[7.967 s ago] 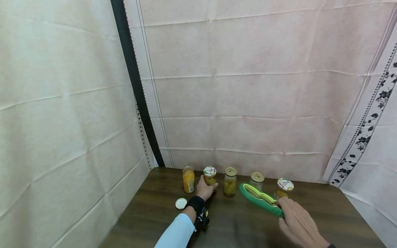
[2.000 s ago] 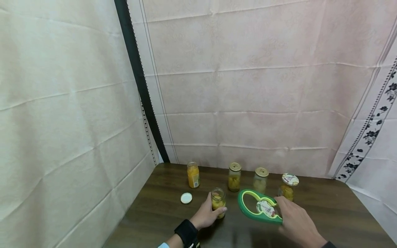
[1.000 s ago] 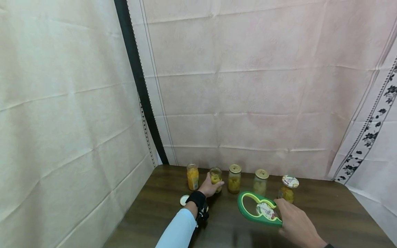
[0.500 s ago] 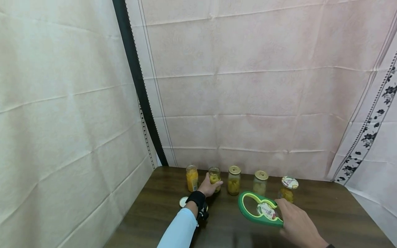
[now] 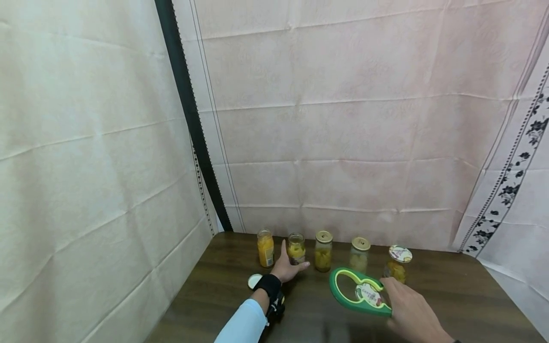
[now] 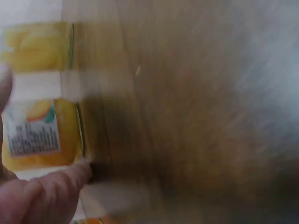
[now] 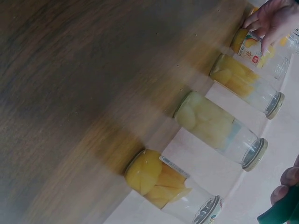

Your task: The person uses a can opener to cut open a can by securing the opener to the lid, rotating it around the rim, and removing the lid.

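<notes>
In the head view my left hand (image 5: 286, 267), thumb and fingers spread, is just in front of an uncapped jar of yellow fruit (image 5: 296, 249); whether skin and glass touch is unclear. The left wrist view shows that labelled jar (image 6: 42, 135) beside my fingers. My right hand (image 5: 413, 309) grips a green jar opener (image 5: 343, 300) by its end, and a printed lid (image 5: 368, 293) sits in the opener's jaws. Part of the green opener (image 7: 282, 207) shows in the right wrist view.
An open orange jar (image 5: 265, 248) stands left, with a white lid (image 5: 254, 281) lying before it. Rightward stand two gold-lidded jars (image 5: 323, 255) (image 5: 359, 257) and a printed-lid jar (image 5: 396, 267). A cloth wall (image 5: 343, 181) rises behind the wooden table (image 5: 206, 295).
The uncapped jar was carried back from the front into the row, and my left hand has since loosened from it and drawn slightly toward me. My right hand and the opener stay nearly still.
</notes>
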A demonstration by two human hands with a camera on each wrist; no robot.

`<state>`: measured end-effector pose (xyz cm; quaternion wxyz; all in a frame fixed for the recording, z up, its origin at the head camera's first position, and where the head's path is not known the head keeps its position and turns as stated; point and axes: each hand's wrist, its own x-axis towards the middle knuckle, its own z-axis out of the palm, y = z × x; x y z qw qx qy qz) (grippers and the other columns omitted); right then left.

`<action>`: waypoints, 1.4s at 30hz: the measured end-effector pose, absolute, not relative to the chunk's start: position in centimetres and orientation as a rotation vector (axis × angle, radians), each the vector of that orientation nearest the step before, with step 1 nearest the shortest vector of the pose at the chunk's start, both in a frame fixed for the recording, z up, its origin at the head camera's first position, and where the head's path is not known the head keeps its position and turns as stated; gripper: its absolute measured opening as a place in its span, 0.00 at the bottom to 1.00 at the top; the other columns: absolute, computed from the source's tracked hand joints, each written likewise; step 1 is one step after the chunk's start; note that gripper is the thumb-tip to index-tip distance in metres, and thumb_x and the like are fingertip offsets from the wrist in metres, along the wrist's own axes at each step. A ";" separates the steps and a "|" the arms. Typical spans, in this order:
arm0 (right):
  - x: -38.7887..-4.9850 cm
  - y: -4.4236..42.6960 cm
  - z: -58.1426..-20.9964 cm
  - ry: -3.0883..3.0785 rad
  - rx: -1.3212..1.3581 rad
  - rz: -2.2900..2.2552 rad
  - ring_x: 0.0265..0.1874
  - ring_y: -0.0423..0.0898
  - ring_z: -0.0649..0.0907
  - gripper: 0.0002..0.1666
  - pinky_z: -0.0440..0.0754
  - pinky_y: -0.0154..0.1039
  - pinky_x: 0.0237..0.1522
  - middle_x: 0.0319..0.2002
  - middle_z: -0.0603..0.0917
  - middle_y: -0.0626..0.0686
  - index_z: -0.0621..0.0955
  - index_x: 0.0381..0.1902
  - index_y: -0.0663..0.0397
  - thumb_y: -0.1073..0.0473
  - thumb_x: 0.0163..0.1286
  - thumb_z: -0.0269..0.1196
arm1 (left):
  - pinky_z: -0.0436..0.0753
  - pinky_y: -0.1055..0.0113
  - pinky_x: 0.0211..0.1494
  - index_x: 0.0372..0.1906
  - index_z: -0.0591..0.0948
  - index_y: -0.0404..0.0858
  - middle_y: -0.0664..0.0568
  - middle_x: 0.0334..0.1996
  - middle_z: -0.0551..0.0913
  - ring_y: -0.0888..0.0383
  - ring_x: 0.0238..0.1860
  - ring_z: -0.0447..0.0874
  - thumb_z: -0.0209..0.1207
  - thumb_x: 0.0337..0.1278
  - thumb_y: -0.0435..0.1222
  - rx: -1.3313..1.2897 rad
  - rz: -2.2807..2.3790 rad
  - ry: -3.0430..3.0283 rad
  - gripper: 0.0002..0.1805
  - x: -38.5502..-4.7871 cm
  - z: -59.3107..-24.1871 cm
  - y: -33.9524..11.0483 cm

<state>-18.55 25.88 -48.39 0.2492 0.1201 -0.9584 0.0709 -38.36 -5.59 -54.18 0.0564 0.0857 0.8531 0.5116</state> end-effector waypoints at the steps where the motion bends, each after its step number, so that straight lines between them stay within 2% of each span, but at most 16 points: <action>1: -18.6 26.0 -48.4 -2.612 0.331 0.187 0.35 0.35 0.80 0.35 0.85 0.40 0.36 0.41 0.83 0.43 0.81 0.51 0.50 0.65 0.41 0.79 | 0.68 0.32 0.79 0.88 0.35 0.37 0.26 0.80 0.63 0.27 0.78 0.66 0.74 0.65 0.49 0.239 1.554 2.580 0.68 -38.0 -54.4 -5.6; 4: -18.7 26.2 -48.5 -2.603 0.346 0.181 0.34 0.35 0.80 0.36 0.84 0.40 0.35 0.41 0.83 0.43 0.81 0.51 0.51 0.66 0.39 0.78 | 0.67 0.31 0.80 0.87 0.38 0.32 0.26 0.81 0.60 0.27 0.80 0.63 0.77 0.61 0.47 0.176 1.535 2.560 0.68 -36.7 -54.4 -5.7; 8: -18.7 26.3 -48.4 -2.611 0.342 0.198 0.35 0.37 0.81 0.38 0.85 0.43 0.36 0.43 0.84 0.45 0.81 0.52 0.53 0.66 0.38 0.78 | 0.64 0.31 0.81 0.85 0.48 0.27 0.26 0.83 0.57 0.27 0.82 0.58 0.77 0.59 0.49 0.125 1.468 2.539 0.65 -34.1 -53.4 -6.0; 12: -18.7 26.0 -48.3 -2.632 0.335 0.209 0.37 0.39 0.82 0.38 0.86 0.45 0.39 0.44 0.85 0.46 0.82 0.53 0.54 0.66 0.38 0.79 | 0.70 0.30 0.76 0.83 0.58 0.29 0.26 0.77 0.68 0.27 0.77 0.67 0.78 0.58 0.51 0.171 1.422 2.477 0.59 -30.5 -52.4 -7.2; 15: -18.8 25.9 -48.4 -2.597 0.352 0.213 0.36 0.39 0.82 0.36 0.86 0.44 0.37 0.43 0.85 0.46 0.82 0.52 0.54 0.67 0.39 0.78 | 0.76 0.30 0.70 0.79 0.66 0.31 0.29 0.71 0.76 0.29 0.72 0.74 0.77 0.60 0.50 0.269 1.425 2.424 0.51 -28.1 -52.2 -8.3; 18: -18.9 25.8 -48.5 -2.551 0.370 0.207 0.35 0.38 0.82 0.35 0.85 0.41 0.35 0.41 0.84 0.44 0.81 0.51 0.52 0.66 0.40 0.78 | 0.77 0.31 0.69 0.76 0.71 0.33 0.32 0.70 0.78 0.30 0.71 0.76 0.75 0.63 0.48 0.330 1.468 2.378 0.43 -26.4 -52.1 -9.3; 24: -18.6 26.0 -48.6 -2.545 0.367 0.201 0.36 0.39 0.82 0.36 0.85 0.42 0.35 0.41 0.84 0.46 0.81 0.51 0.54 0.65 0.39 0.78 | 0.81 0.35 0.66 0.72 0.75 0.32 0.32 0.67 0.79 0.31 0.66 0.80 0.72 0.67 0.45 0.332 1.542 2.343 0.36 -25.0 -52.6 -9.9; 28: -18.4 26.1 -48.5 -2.561 0.356 0.210 0.37 0.40 0.83 0.36 0.86 0.44 0.37 0.42 0.85 0.47 0.81 0.52 0.55 0.65 0.39 0.78 | 0.85 0.42 0.63 0.70 0.77 0.32 0.35 0.65 0.81 0.37 0.62 0.84 0.72 0.67 0.46 0.313 1.526 2.321 0.34 -25.2 -53.2 -9.5; 31: -18.4 25.8 -48.3 -2.561 0.356 0.220 0.37 0.40 0.83 0.36 0.87 0.44 0.38 0.42 0.85 0.46 0.82 0.51 0.55 0.65 0.39 0.79 | 0.86 0.44 0.62 0.69 0.77 0.32 0.37 0.64 0.83 0.39 0.62 0.85 0.71 0.69 0.45 0.323 1.551 2.267 0.32 -25.0 -53.0 -8.6; 32: -18.3 25.7 -48.2 -2.564 0.357 0.225 0.37 0.39 0.83 0.36 0.86 0.44 0.37 0.42 0.85 0.46 0.82 0.51 0.55 0.65 0.39 0.79 | 0.87 0.48 0.62 0.69 0.78 0.33 0.41 0.63 0.84 0.44 0.61 0.86 0.70 0.70 0.47 0.346 1.555 2.242 0.32 -25.1 -53.2 -8.4; 34: -18.0 25.4 -48.0 -2.565 0.358 0.239 0.36 0.37 0.82 0.36 0.86 0.42 0.36 0.40 0.84 0.45 0.82 0.51 0.54 0.66 0.39 0.79 | 0.87 0.47 0.61 0.69 0.78 0.33 0.42 0.61 0.86 0.44 0.60 0.87 0.68 0.72 0.45 0.401 1.633 2.155 0.29 -24.7 -53.0 -7.5; 36: -17.8 25.0 -47.9 -2.568 0.360 0.251 0.36 0.36 0.81 0.36 0.86 0.41 0.36 0.40 0.84 0.43 0.82 0.51 0.53 0.67 0.38 0.79 | 0.88 0.53 0.59 0.68 0.80 0.36 0.45 0.60 0.88 0.48 0.59 0.88 0.65 0.75 0.46 0.476 1.694 2.071 0.26 -24.2 -52.7 -6.6; 38: -17.5 24.4 -47.8 -2.589 0.366 0.274 0.37 0.36 0.82 0.37 0.86 0.41 0.38 0.40 0.84 0.42 0.82 0.51 0.51 0.67 0.39 0.80 | 0.89 0.58 0.58 0.69 0.81 0.37 0.43 0.61 0.88 0.49 0.59 0.89 0.61 0.79 0.46 0.589 1.752 1.973 0.24 -23.7 -52.4 -5.6; 40: -17.3 23.8 -47.9 -2.626 0.380 0.296 0.40 0.38 0.84 0.37 0.88 0.44 0.42 0.43 0.84 0.42 0.82 0.53 0.50 0.66 0.40 0.81 | 0.89 0.58 0.60 0.69 0.81 0.35 0.39 0.65 0.85 0.47 0.63 0.87 0.56 0.82 0.43 0.686 1.816 1.858 0.22 -22.8 -51.8 -4.4; 42: -17.1 23.2 -47.9 -2.679 0.397 0.310 0.43 0.42 0.86 0.39 0.89 0.46 0.45 0.46 0.84 0.44 0.81 0.55 0.50 0.65 0.42 0.82 | 0.87 0.61 0.62 0.67 0.81 0.34 0.42 0.63 0.86 0.52 0.62 0.87 0.54 0.84 0.47 0.711 1.852 1.725 0.24 -22.0 -51.5 -3.4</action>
